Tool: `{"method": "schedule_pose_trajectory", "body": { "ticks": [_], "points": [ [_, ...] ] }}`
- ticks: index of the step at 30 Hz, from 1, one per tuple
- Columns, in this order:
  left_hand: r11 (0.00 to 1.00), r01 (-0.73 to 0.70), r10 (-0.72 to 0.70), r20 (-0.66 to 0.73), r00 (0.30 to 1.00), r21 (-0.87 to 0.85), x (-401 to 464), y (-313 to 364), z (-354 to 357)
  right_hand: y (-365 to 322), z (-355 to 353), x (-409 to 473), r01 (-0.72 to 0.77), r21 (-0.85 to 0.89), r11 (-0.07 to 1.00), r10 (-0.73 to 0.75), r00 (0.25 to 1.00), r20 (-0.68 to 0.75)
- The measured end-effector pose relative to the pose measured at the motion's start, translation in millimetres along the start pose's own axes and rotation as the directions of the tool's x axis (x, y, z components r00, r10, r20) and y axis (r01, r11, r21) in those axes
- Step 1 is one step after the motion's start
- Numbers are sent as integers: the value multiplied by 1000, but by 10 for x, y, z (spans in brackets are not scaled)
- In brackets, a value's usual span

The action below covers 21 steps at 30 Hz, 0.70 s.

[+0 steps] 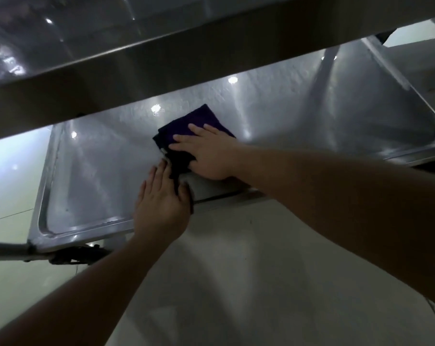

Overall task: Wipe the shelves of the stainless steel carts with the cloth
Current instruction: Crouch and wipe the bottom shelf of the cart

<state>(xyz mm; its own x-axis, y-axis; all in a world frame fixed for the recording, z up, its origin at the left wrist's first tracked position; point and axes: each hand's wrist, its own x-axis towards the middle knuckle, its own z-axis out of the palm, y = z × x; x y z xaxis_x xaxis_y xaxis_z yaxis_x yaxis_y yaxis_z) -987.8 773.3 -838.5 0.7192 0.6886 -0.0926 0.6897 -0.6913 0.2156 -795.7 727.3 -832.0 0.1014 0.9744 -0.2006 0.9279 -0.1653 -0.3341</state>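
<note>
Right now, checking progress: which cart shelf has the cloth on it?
The lower shelf; the purple cloth lies there under the right hand, below the upper shelf.

cloth point(199, 123) on lower shelf point(99, 171), under upper shelf point(136, 68)

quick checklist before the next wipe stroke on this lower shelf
1. Cloth flat on the lower shelf: ok.
2. Right hand pressing flat on the cloth: ok.
3. Left hand at the front edge, touching the cloth's hanging corner: ok.
4. Shelf to the left and right free of objects: ok.
5. Clearance under the upper shelf: ok.
6. Shelf already clean or wet: cannot tell.
</note>
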Motion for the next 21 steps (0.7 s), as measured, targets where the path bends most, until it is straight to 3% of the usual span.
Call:
{"method": "schedule_pose_trajectory", "body": {
  "ticks": [3, 6, 8, 10, 12, 14, 15, 17, 19, 21],
  "points": [
    [1000, 25, -25, -5, 1000, -3, 11, -25, 13, 335, -184, 16, -146, 36, 989, 148, 987, -61],
    [1000, 21, -21, -3, 1000, -12, -7, -28, 23, 996, -419, -203, -422, 107, 900, 433, 893, -123],
    [1000, 18, -18, -3, 1000, -1, -6, -40, 41, 1500, -543, -476, -603, 140, 785, 619, 767, -170],
    [1000, 22, -22, -7, 1000, 4, 0, -46, 63, 1931, -594, -808, -746, 240, 621, 784, 590, -193],
    [1000, 14, -14, -13, 1000, 4, 0, -47, 84, 2173, -592, -1049, -819, 344, 459, 888, 421, -184],
    [1000, 5, -5, -16, 1000, 3, 6, -56, 94, 2210, -569, -1079, -840, 386, 381, 924, 337, -179],
    [1000, 2, -2, -16, 1000, 3, 10, -61, 95, 2161, -564, -1025, -838, 395, 377, 926, 333, -176],
    [1000, -1, 1, -11, 1000, 8, 18, -75, 89, 1948, -540, -814, -809, 389, 440, 898, 398, -187],
    [1000, -9, 9, -1, 1000, 10, 19, -75, 80, 1601, -495, -488, -731, 325, 600, 800, 559, -219],
    [1000, -8, 8, 4, 1000, -1, 13, -62, 70, 1155, -430, -92, -560, 220, 799, 599, 775, -201]
  ]
}}
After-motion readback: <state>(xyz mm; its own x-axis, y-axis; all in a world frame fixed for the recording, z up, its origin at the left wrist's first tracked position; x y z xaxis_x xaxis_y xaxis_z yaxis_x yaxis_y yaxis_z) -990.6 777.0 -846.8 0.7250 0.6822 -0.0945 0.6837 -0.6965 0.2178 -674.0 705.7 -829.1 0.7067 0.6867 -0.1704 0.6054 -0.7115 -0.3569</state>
